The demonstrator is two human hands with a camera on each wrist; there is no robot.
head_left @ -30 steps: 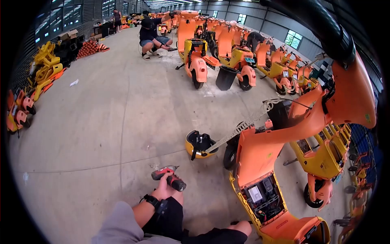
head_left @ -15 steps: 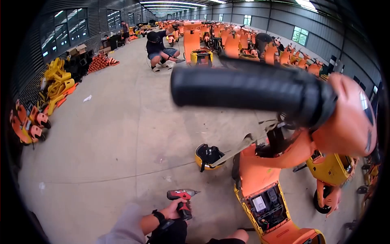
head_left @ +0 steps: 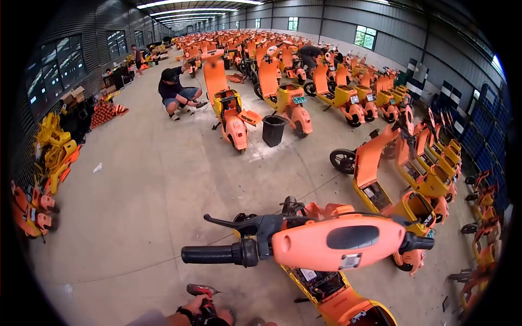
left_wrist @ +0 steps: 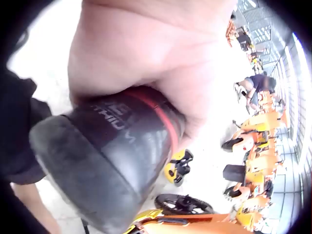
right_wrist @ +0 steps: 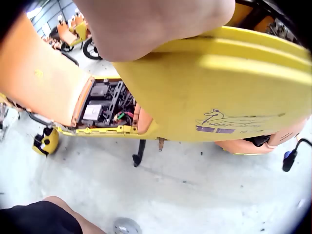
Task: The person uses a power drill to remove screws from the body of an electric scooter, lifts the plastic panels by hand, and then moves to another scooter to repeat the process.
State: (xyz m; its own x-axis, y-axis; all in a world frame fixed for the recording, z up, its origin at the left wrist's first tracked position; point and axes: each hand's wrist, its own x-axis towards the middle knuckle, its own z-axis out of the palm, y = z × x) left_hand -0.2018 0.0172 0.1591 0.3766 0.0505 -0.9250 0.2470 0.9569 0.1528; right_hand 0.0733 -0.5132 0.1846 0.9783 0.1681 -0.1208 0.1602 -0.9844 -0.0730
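Dozens of orange and yellow scooters [head_left: 266, 79], too many to count, fill the far floor. One nearest scooter [head_left: 337, 242] stands in the lower middle of the head view, with two black handlebar grips [head_left: 209, 254] and one visible brake lever [head_left: 225, 221] on its left side. Behind its handlebar is one uncovered floor compartment [right_wrist: 114, 102] with wiring and one white box [right_wrist: 92, 112]; one yellow rear body [right_wrist: 219, 92] lies beyond it.

Three other people are in sight: one crouching [head_left: 173, 89] beside a scooter, one standing [head_left: 137, 57] at the far left, one bending [head_left: 310, 52] among the rows. One black bin [head_left: 273, 130] stands between two scooters.

Two hands are at work. The right hand [right_wrist: 156, 29] is at the upper edge of the yellow rear body; its fingers are out of sight, so their state cannot be told. The left hand [head_left: 193, 305] has its fingers wrapped round the handle of one red and black drill [head_left: 201, 290], held low, left of the nearest scooter. One yellow helmet [left_wrist: 178, 168] lies on the floor near the front wheel.

Compared with the earlier head frames, the handlebar now crosses the lower middle, both grips showing; the drill sits closer to the bottom edge, and the helmet, plain before, is mostly hidden.
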